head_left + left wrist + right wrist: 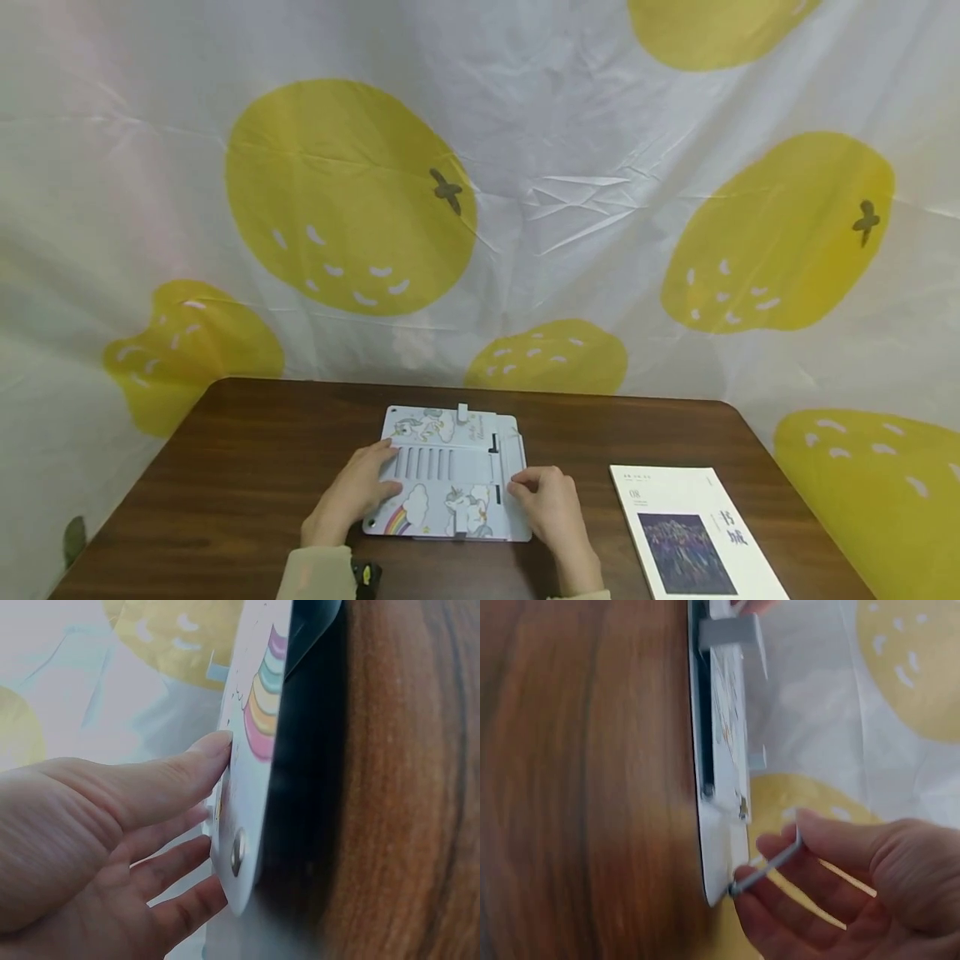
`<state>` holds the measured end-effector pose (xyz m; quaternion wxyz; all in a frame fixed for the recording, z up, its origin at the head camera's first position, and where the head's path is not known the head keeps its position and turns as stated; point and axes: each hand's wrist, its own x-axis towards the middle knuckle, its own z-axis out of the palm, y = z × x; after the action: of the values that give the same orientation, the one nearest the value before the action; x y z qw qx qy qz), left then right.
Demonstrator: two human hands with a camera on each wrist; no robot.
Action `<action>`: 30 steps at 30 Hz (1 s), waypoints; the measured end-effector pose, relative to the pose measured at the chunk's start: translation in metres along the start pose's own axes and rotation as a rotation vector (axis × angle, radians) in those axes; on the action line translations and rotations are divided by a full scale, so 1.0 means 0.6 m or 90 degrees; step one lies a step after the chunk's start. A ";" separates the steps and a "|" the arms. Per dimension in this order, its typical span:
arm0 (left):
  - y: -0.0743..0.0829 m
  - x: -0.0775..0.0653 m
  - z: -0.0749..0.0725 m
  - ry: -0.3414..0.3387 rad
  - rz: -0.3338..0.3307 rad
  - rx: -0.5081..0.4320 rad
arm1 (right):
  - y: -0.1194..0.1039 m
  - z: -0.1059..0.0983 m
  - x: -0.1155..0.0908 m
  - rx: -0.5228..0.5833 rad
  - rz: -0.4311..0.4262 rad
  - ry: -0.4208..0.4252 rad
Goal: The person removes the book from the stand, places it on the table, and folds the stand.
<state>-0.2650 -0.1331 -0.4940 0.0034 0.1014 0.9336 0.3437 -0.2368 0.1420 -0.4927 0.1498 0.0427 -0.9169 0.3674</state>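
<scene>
A folding book stand (472,468), white with printed unicorns, clouds and a rainbow, lies flat on the brown table. My left hand (354,487) rests on its left edge, fingers fairly straight; in the left wrist view, the thumb (180,769) touches the printed face near a corner rivet. At the stand's right side, my right hand (551,508) pinches a narrow flap. The right wrist view shows this raised flap (769,868) between thumb and fingers, tilted up from the edge. Grey clips (731,634) stick up from the stand.
A white book (690,533) with a dark picture on its cover lies at the right of the wooden table (247,467). Behind the table hangs a white cloth (547,217) with yellow fruit prints. Near the left sleeve is a small black item (367,577).
</scene>
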 end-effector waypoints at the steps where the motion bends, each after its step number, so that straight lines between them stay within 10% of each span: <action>1: 0.000 0.000 0.001 -0.002 -0.002 -0.002 | 0.004 -0.003 0.000 0.010 0.002 -0.008; 30: -0.005 0.001 0.003 -0.002 0.016 -0.001 | 0.017 0.013 0.001 -0.033 0.003 -0.071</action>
<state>-0.2663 -0.1342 -0.4975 0.0007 0.1139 0.9320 0.3440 -0.2413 0.1441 -0.5049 0.0989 0.0568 -0.9332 0.3408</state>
